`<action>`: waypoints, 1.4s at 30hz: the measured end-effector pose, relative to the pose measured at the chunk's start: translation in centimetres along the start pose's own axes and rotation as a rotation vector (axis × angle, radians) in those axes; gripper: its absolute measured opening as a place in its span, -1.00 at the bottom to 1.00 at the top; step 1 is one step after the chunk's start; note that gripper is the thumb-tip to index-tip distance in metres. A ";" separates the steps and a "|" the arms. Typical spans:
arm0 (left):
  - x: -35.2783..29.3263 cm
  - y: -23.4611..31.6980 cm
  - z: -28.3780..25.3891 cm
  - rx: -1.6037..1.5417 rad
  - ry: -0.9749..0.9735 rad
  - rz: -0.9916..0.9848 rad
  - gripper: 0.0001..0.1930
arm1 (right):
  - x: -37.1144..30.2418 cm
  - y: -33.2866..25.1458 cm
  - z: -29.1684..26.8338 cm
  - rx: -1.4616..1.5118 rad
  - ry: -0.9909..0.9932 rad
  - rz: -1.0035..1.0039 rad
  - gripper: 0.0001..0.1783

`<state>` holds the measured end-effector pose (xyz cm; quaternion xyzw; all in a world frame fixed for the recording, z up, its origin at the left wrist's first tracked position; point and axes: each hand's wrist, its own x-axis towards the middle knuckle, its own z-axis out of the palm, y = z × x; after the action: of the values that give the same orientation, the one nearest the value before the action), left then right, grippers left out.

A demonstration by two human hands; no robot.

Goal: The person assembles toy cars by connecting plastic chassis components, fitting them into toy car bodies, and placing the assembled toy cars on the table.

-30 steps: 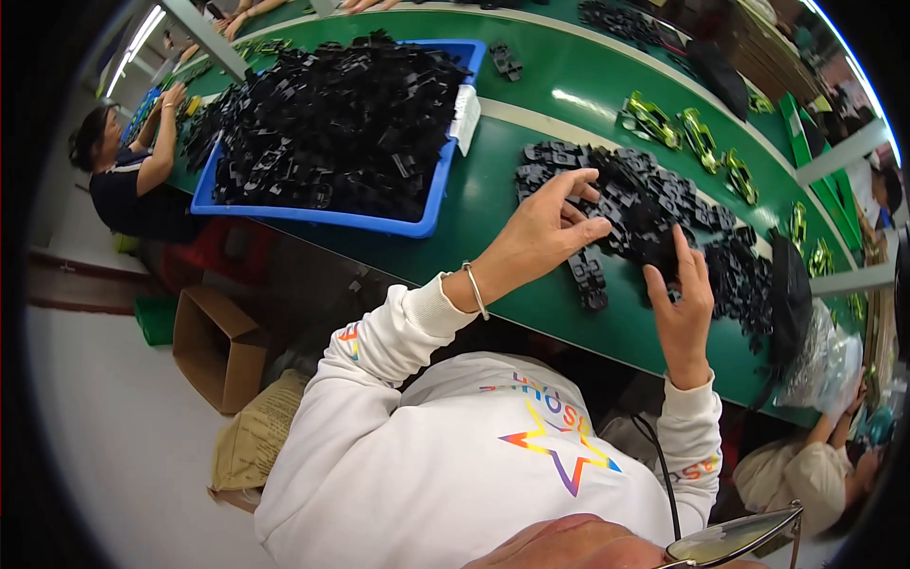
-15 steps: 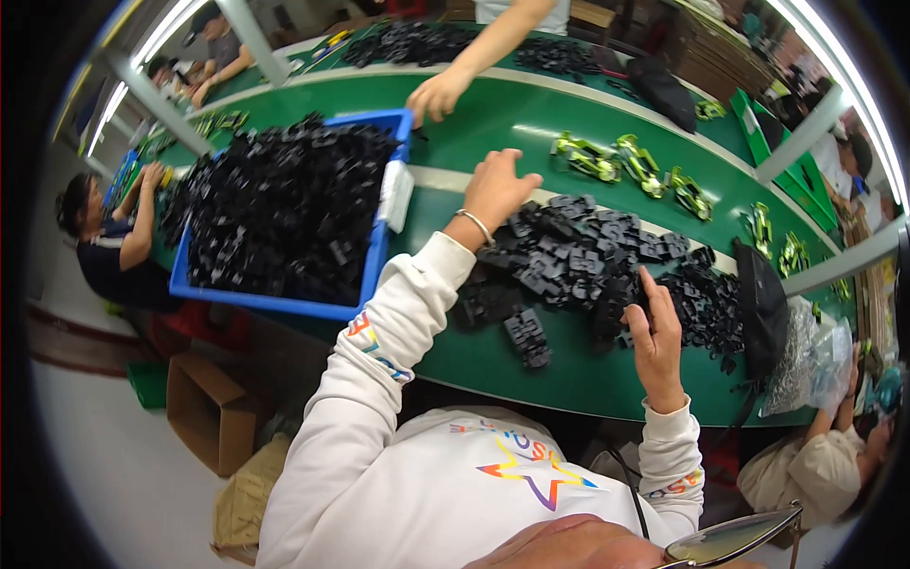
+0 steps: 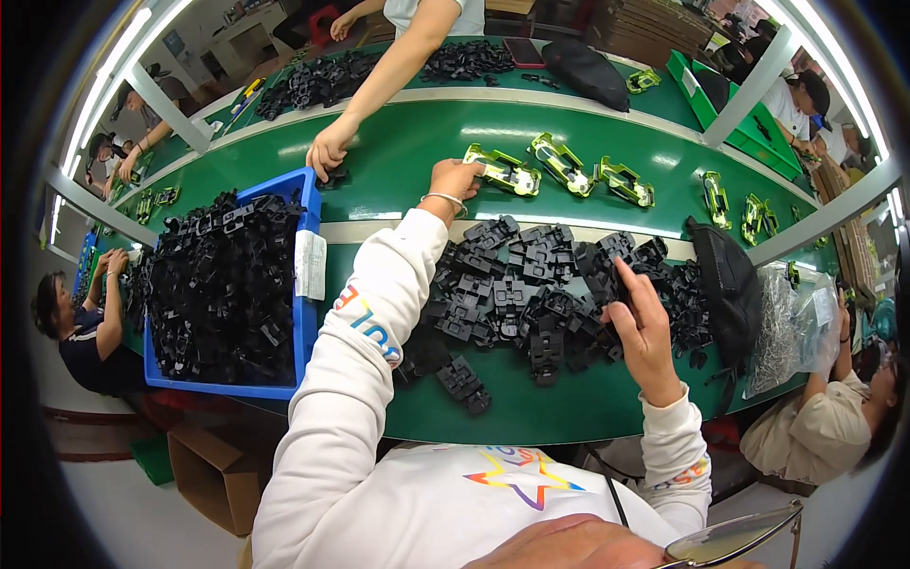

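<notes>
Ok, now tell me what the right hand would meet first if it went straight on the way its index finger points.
The right hand would most likely meet the black part at its fingertips first; depth is unclear, so it may be touching that part now.

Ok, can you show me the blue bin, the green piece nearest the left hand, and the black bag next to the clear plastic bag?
Blue bin [image 3: 303,334]: head view, on its right wall.
Green piece [image 3: 513,176]: head view, its middle.
Black bag [image 3: 726,296]: head view, its middle.
</notes>
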<state>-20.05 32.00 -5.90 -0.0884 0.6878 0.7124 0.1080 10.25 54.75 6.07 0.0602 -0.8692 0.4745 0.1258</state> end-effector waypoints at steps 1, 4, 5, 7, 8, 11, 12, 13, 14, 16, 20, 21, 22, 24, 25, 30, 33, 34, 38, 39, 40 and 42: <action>-0.1 -0.1 -0.2 0.001 0.001 0.000 -0.66 | 0.6 -0.5 0.0 0.030 -0.007 0.005 -0.46; -2.9 1.9 -0.5 -0.249 0.179 0.061 -0.72 | 2.4 -0.3 0.4 0.135 0.012 0.006 -0.48; -3.6 2.1 -0.9 -0.249 0.186 0.068 -0.72 | 2.9 -0.4 0.7 0.190 0.000 0.015 -0.48; -4.9 2.7 -2.0 -0.479 0.212 0.395 -0.72 | 4.0 -1.7 2.0 0.238 -0.026 0.027 -0.48; -5.3 2.8 -3.1 -0.483 0.239 0.457 -0.73 | 4.6 -2.4 2.9 0.269 -0.045 -0.004 -0.48; -10.9 7.1 -3.0 -0.742 0.039 0.249 -0.77 | 5.2 -3.4 4.1 0.276 -0.080 -0.040 -0.49; -12.2 7.9 -3.6 -0.738 0.014 0.215 -0.78 | 5.3 -4.4 4.8 0.295 -0.099 -0.071 -0.49; -13.4 8.3 -4.1 -0.737 0.027 0.225 -0.78 | 5.5 -5.3 5.5 0.313 -0.117 -0.102 -0.49; -14.6 8.6 -4.4 -0.822 -0.024 0.202 -0.78 | 5.7 -6.0 6.1 0.288 -0.119 -0.140 -0.48; -15.8 8.2 -5.5 -0.994 -0.188 0.150 -0.77 | 5.8 -7.0 7.2 0.182 -0.096 -0.240 -0.48; -21.4 8.0 -6.3 -1.108 -0.316 0.070 -0.59 | 5.4 -8.9 9.3 -0.158 0.037 -0.532 -0.45; -22.4 7.5 -6.2 -1.110 -0.312 0.070 -0.59 | 5.2 -9.2 9.6 -0.297 0.064 -0.581 -0.44; -23.6 7.2 -6.2 -1.056 -0.299 0.079 -0.51 | 4.9 -9.5 9.8 -0.355 0.071 -0.614 -0.40; -25.5 6.9 -6.1 -0.922 -0.237 0.083 -0.30 | 4.3 -9.6 10.6 -0.425 0.095 -0.684 -0.38; -26.0 6.7 -6.1 -0.925 -0.231 0.074 -0.30 | 3.9 -9.5 10.9 -0.498 0.127 -0.754 -0.36; -27.5 5.6 -6.9 -0.851 -0.252 0.120 -0.26 | 2.1 -10.1 11.9 -0.541 0.079 -0.656 -0.31; -28.1 5.3 -7.7 -0.884 -0.293 0.089 -0.27 | 1.7 -11.1 11.6 -0.525 -0.042 -0.601 -0.30; -28.1 5.1 -8.0 -0.903 -0.307 0.072 -0.27 | 1.6 -11.4 11.4 -0.533 -0.144 -0.515 -0.28; -27.8 4.4 -8.4 -0.888 -0.272 0.044 -0.27 | 1.3 -11.1 11.9 -0.449 -0.160 -0.465 -0.28; -27.7 4.2 -8.5 -0.897 -0.273 0.038 -0.27 | 1.3 -11.1 12.1 -0.403 -0.156 -0.462 -0.27; -27.7 4.0 -8.6 -0.905 -0.273 0.033 -0.26 | 1.4 -11.1 12.4 -0.356 -0.152 -0.459 -0.27; -27.6 4.1 -8.8 -0.897 -0.261 0.032 -0.26 | 1.5 -11.0 12.8 -0.334 -0.135 -0.464 -0.27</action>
<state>5.20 22.22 5.25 -0.0254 0.2937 0.9461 0.1340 9.19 38.04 8.72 0.2671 -0.9047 0.2781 0.1809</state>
